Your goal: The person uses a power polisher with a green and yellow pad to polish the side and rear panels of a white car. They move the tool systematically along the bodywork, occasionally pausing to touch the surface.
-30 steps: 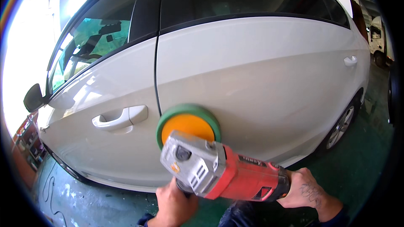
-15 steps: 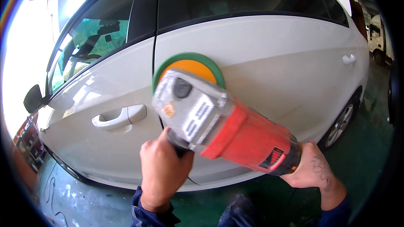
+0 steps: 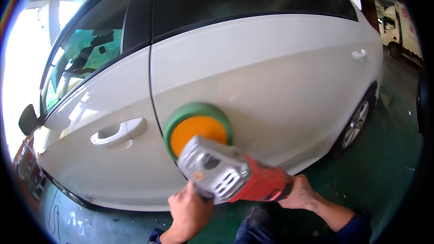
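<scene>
head view: red polisher (image 3: 233, 172) points up-left, long axis slanting.

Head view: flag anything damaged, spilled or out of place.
Nothing looks badly wrong. The polisher has an orange-brown mark on its otherwise silver housing, and whitish patches dot the floor at lower left; spill or wear, I can't tell. The white rear door shows no clear dent.

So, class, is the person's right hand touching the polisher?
Touching: the head view shows the right hand closed around the rear end of the red-and-silver polisher.
</scene>
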Available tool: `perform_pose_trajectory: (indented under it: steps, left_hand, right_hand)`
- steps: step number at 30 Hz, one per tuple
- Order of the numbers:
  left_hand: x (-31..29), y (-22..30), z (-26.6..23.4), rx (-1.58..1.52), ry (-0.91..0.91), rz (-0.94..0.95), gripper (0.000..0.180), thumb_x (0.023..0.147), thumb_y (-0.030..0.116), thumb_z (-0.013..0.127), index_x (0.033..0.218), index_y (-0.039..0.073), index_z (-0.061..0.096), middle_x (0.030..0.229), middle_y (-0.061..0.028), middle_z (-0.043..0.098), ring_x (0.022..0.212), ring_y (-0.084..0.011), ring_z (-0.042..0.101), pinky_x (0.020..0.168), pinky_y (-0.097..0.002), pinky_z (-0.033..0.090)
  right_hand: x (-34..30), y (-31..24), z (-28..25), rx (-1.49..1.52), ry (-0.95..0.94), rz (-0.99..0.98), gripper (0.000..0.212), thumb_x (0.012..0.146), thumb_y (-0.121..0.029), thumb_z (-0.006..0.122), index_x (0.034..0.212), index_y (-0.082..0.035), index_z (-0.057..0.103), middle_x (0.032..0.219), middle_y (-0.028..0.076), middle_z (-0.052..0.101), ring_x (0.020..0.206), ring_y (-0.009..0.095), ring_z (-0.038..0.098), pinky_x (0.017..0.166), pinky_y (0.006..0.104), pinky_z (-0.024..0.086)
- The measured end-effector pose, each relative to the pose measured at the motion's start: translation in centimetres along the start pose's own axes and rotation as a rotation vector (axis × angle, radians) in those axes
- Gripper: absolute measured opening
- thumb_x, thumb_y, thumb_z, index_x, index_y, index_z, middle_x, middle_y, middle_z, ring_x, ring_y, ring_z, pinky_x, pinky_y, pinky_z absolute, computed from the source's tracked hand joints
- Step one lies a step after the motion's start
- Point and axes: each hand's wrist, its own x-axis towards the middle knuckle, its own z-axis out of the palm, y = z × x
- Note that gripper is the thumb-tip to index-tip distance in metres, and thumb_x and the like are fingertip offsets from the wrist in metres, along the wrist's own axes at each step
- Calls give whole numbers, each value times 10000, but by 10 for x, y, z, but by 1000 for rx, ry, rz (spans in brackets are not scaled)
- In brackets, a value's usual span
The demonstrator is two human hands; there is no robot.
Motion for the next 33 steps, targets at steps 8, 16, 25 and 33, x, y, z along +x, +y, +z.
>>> perform_pose_trajectory:
  steps: [8, 16, 25, 33]
  left_hand:
    - [-12, -18, 14, -6, 115, -98, 249, 644, 132, 745, 821, 44, 593, 667, -169, 638, 636, -419, 633, 599, -490, 504]
    - [66, 114, 48, 32, -82, 263, 224, 731, 139, 719, 824, 53, 535, 664, -118, 660, 574, -316, 677, 517, -413, 541]
    - [98, 207, 117, -55, -232, 604, 98, 855, 81, 580, 820, 14, 518, 679, -162, 668, 597, -331, 701, 520, -409, 558]
    - [19, 84, 91, 29, -278, 309, 225, 781, 182, 704, 877, 57, 545, 681, -134, 666, 622, -330, 693, 524, -455, 540]
  right_hand:
    - [5, 4, 25, 16, 37, 40, 284, 717, -245, 766, 906, -59, 663, 767, 192, 685, 772, 423, 675, 689, 447, 563]
    - [-34, 82, -42, 116, 214, 160, 354, 706, -246, 844, 956, -34, 710, 853, 169, 731, 865, 301, 743, 757, 337, 572]
    - [-71, 149, -52, 342, 467, 290, 416, 664, -99, 844, 1048, -6, 716, 1033, 101, 749, 940, 175, 711, 880, 340, 545]
    - [-63, 125, 62, 391, 285, 195, 353, 744, -177, 839, 1047, -38, 724, 989, 133, 757, 944, 196, 735, 854, 340, 567]
